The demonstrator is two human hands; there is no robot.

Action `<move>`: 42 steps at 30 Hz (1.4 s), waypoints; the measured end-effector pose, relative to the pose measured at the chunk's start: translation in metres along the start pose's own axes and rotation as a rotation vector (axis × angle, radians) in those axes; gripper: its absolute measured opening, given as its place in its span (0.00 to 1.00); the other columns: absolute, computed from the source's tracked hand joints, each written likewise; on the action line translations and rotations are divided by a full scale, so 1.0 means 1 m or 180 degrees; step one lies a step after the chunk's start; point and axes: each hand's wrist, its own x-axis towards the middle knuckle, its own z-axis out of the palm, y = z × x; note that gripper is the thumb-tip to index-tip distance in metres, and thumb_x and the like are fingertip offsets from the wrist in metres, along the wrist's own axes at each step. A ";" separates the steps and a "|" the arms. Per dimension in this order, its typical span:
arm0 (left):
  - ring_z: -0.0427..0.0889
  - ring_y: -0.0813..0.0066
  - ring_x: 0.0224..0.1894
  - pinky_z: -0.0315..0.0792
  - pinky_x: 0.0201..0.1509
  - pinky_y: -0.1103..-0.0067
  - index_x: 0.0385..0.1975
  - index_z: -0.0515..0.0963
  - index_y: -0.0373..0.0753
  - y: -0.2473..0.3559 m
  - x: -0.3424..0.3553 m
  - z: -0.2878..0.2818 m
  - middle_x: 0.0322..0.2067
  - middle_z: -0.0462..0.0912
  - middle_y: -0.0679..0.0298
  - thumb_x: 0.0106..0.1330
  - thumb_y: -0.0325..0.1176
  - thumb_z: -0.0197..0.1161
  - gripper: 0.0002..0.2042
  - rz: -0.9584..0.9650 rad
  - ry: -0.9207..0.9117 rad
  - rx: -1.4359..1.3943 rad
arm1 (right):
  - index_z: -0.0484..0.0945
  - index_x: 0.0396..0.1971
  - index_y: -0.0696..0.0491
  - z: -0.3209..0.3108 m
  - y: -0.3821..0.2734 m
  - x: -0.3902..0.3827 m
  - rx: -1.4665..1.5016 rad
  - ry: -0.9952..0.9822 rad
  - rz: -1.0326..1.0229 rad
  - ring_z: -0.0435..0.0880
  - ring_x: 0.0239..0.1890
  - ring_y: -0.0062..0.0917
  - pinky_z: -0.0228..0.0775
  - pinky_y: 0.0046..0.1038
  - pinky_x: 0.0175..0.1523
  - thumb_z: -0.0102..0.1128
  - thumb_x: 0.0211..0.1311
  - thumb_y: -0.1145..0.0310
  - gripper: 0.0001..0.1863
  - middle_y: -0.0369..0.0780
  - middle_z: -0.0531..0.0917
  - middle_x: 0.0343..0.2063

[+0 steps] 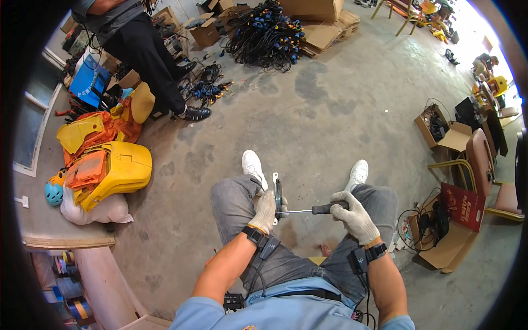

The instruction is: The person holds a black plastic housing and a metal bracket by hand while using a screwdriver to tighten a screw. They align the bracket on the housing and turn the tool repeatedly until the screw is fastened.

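Pale-blue shirt cloth (297,316) is seen nearest the camera. Fastening or loosening seems to be in hand: a screwdriver (324,209) is grasped firmly by its handle in the right hand (355,217), its shaft aimed at a dark round part (278,193), clasped on edge in the left hand (265,210), above the floor (302,137). Tip contact cannot be confirmed; steady alignment is probably called for next.

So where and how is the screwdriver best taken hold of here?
By its thick dark handle, coming from the person's right, as the gloved right hand does. The thin metal shaft points left toward the dark flat part in the left hand, so the handle side is freer and probably gives the surer grip.
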 end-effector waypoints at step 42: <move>0.79 0.65 0.18 0.81 0.21 0.66 0.44 0.77 0.44 -0.003 -0.002 -0.007 0.24 0.81 0.61 0.78 0.50 0.52 0.16 -0.0029 0.0151 0.0182 | 0.77 0.59 0.57 -0.004 -0.004 -0.009 -0.0257 -0.0185 0.0228 0.77 0.35 0.16 0.71 0.21 0.40 0.65 0.72 0.57 0.24 0.35 0.81 0.38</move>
